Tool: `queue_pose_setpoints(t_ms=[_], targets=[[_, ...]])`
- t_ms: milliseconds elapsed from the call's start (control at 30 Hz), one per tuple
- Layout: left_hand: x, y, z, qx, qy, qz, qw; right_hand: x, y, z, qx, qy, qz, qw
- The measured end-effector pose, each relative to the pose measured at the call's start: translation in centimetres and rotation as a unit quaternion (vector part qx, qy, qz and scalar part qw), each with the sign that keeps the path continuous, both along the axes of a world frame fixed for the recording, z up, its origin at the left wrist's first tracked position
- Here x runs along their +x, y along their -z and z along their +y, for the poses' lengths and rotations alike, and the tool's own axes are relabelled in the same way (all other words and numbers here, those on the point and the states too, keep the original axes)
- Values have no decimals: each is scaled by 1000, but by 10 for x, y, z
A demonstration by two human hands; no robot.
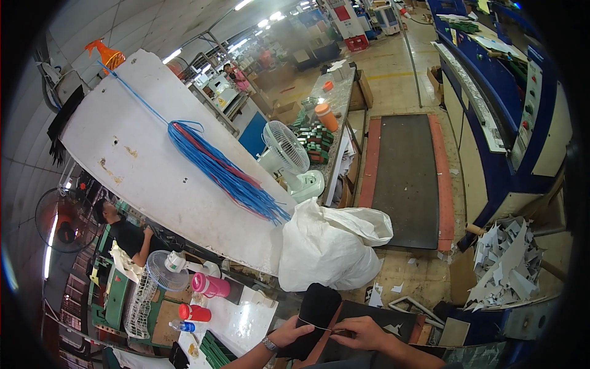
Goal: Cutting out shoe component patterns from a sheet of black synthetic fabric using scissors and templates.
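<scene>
So we've got a black bundle (pixel 318 302) up at the near edge, roughly in the middle and a bit to the right. Our left hand (pixel 289 333) is grasping it from the left, thumb pressed against its side; the rest of those fingers are partly hidden, so we can't say how far round they go. There's a watch (pixel 269 344) on that wrist. Our right hand (pixel 361 334) is on the other side, fingertips pinched on a thin pale band (pixel 314 324) that crosses the bundle. Can't tell if the band goes all the way round.

Just beyond the bundle sits a big white sack (pixel 326 249), slumped and crinkly. To our near left there's a white table (pixel 247 318) with a pink jug (pixel 211 285), a red container (pixel 194 313) and a clear bottle with a blue liquid or label, hard to tell which. Farther left we've got a long white board (pixel 141 166) with a bunch of blue and red strands (pixel 212 169) lying across it, and a white fan (pixel 286 147) just right of it. Over on the right, paper scraps (pixel 507 264) are heaped up near a blue machine (pixel 485 117).
</scene>
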State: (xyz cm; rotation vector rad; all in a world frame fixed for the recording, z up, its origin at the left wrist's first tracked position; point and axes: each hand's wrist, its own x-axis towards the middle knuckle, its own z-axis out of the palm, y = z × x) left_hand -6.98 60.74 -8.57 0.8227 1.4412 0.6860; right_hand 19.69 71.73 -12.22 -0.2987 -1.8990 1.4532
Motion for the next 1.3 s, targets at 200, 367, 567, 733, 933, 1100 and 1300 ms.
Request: queue_pose_setpoints(t_ms=[200,367,567,733,933,1100,1300], targets=[[-9,11,-8,0,2,15,1000,-5,-3,3,67,9,-28,997],[-6,15,-9,-6,2,18,1000,-6,1,4,69,19,-23,997],[4,15,-6,3,7,0,1000,-12,9,4,85,37,10,996],[4,13,-6,-9,6,-4,1000,-13,9,3,97,46,22,994],[8,3,-5,-23,15,1,1000,-10,12,-3,104,50,16,993],[11,4,-7,-17,22,10,1000,-8,13,-7,100,58,20,993],[10,8,-11,-9,24,1,1000,-6,9,-8,123,61,15,990]])
